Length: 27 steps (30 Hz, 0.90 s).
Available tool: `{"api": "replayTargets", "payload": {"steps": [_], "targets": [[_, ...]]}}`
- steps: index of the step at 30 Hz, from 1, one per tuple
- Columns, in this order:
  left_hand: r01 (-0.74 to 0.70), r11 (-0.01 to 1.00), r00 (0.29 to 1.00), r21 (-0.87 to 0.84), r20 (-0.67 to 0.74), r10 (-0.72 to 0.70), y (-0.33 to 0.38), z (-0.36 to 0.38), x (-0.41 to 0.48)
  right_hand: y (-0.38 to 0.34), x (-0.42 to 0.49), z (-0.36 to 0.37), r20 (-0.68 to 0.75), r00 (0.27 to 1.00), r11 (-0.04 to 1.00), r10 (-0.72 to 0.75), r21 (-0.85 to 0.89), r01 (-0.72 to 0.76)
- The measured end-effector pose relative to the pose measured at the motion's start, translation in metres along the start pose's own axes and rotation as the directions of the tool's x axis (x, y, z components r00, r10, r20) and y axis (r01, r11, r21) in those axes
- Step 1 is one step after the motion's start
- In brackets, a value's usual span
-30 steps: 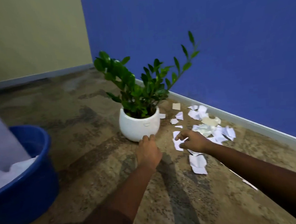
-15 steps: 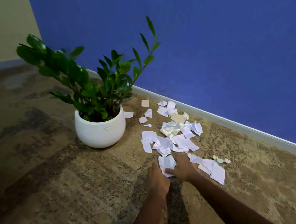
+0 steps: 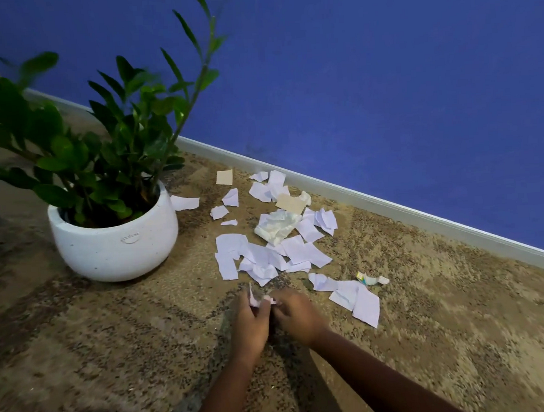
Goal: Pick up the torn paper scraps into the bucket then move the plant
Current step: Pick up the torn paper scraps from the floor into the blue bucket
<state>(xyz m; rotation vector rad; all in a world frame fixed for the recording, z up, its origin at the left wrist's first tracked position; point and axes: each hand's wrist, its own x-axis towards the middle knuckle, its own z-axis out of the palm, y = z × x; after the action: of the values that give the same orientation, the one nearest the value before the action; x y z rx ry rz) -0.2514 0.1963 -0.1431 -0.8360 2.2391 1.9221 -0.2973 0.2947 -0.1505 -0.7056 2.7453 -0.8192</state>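
Torn white paper scraps point(image 3: 269, 253) lie scattered on the speckled floor right of the plant, with a crumpled wad point(image 3: 276, 226) among them. A green leafy plant point(image 3: 101, 146) stands in a round white pot point(image 3: 115, 244) at the left. My left hand point(image 3: 251, 323) and my right hand point(image 3: 298, 315) are pressed together just below the pile, pinching a small white scrap point(image 3: 254, 297) between their fingertips. The bucket is out of view.
A blue wall point(image 3: 384, 87) with a grey baseboard point(image 3: 391, 203) runs diagonally behind the scraps. A small coloured wrapper bit point(image 3: 369, 278) lies at the right of the pile. Two larger scraps point(image 3: 361, 302) rest right of my hands.
The view has swung right, so the blue bucket has left the frame. My hands left the pot and the pile's edge, came together and lifted a scrap off the floor.
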Motion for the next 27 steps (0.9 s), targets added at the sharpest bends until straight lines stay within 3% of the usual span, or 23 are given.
{"api": "replayTargets", "payload": {"steps": [3,5,8,10,13,15,17,18,24,27], "targets": [[0.180,0.930,0.982,-0.321,0.116,-0.150,0.003,0.014,0.003,0.010,-0.010,-0.009,0.038,0.997,0.996,-0.071,0.058,0.068],[0.208,0.912,0.978,-0.354,0.103,-0.183,0.003,0.022,0.008,0.023,-0.013,-0.021,0.062,0.992,0.994,-0.106,0.044,0.103],[0.185,0.933,0.982,-0.310,0.019,-0.188,-0.002,0.030,0.014,0.046,-0.013,-0.043,0.038,0.998,0.998,-0.055,0.009,0.055],[0.130,0.965,0.990,-0.228,-0.016,-0.138,-0.009,0.032,0.018,0.065,-0.012,-0.055,-0.095,0.994,0.998,0.055,-0.019,-0.057],[0.065,0.993,0.996,-0.096,-0.053,-0.070,-0.017,0.029,0.019,0.096,-0.003,-0.070,-0.342,0.905,0.934,0.252,-0.157,-0.320],[0.054,0.997,0.997,-0.057,-0.053,-0.057,-0.018,0.027,0.018,0.109,0.002,-0.077,-0.265,0.814,0.816,0.518,-0.132,-0.562],[0.037,0.999,0.998,-0.034,-0.043,-0.038,-0.019,0.026,0.016,0.118,0.008,-0.079,-0.098,0.722,0.727,0.685,0.041,-0.685],[0.029,0.999,0.999,-0.023,-0.037,-0.030,-0.019,0.025,0.015,0.118,0.011,-0.077,-0.036,0.710,0.710,0.704,0.090,-0.699],[0.006,1.000,1.000,0.000,-0.009,-0.006,-0.016,0.020,0.009,0.086,0.017,-0.050,0.119,0.797,0.800,0.592,0.031,-0.599],[-0.011,0.999,1.000,0.043,-0.013,0.012,-0.014,0.016,0.005,0.065,0.011,-0.038,0.116,0.825,0.830,0.554,-0.159,-0.535]]}}
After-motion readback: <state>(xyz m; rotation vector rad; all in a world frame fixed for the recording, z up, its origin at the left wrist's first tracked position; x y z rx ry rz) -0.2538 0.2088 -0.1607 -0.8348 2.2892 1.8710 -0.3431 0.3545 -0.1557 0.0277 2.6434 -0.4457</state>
